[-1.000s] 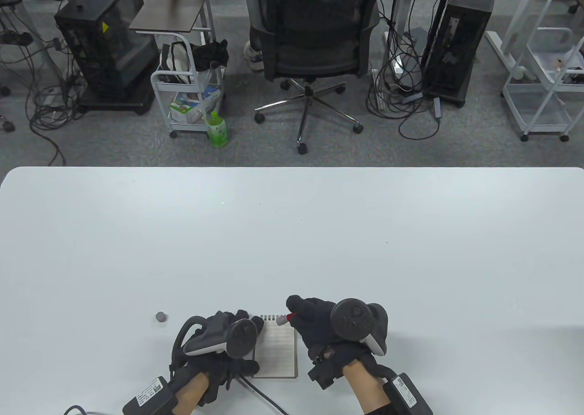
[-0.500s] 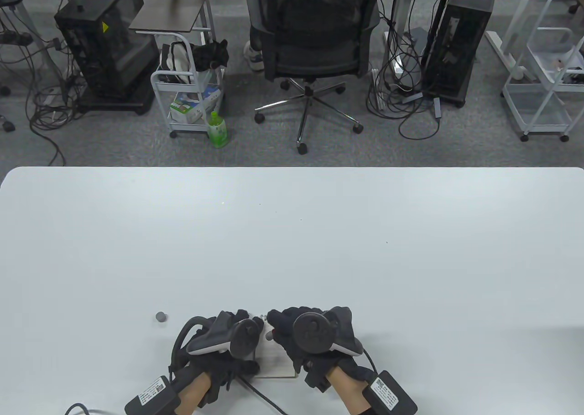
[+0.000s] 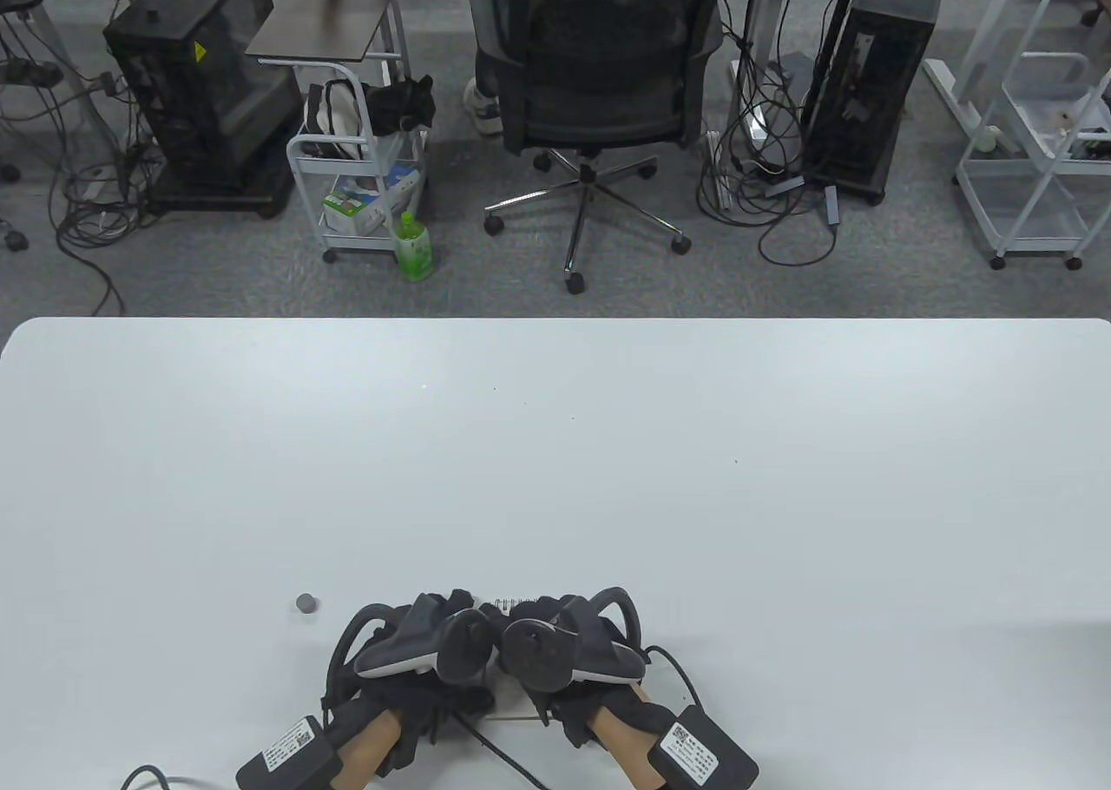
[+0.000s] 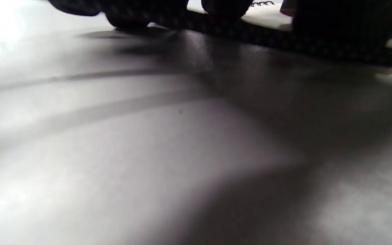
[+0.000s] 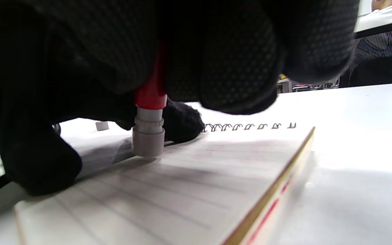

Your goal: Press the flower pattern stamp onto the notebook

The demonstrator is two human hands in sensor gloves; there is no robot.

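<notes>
A spiral-bound lined notebook [image 5: 196,180] lies on the white table [image 3: 555,443] near its front edge. In the table view only its spiral [image 3: 515,602] shows between the hands. My right hand [image 3: 547,651] grips a red stamp with a grey tip [image 5: 148,136] and holds it upright, its base pressed on the page near the spiral. My left hand [image 3: 438,651] rests on the notebook's left side, with a fingertip [image 5: 182,124] on the page beside the stamp. In the left wrist view its dark fingers [image 4: 223,6] press along the notebook's edge.
A small grey cap [image 3: 305,603] stands on the table left of my left hand; it also shows in the right wrist view [image 5: 102,126]. Glove cables [image 3: 503,751] trail off the front edge. An office chair [image 3: 599,87] and carts stand beyond the far edge.
My right hand has moved left and down over the notebook, bringing the stamp from a slant above the spiral to upright on the page. My left hand has stayed put.
</notes>
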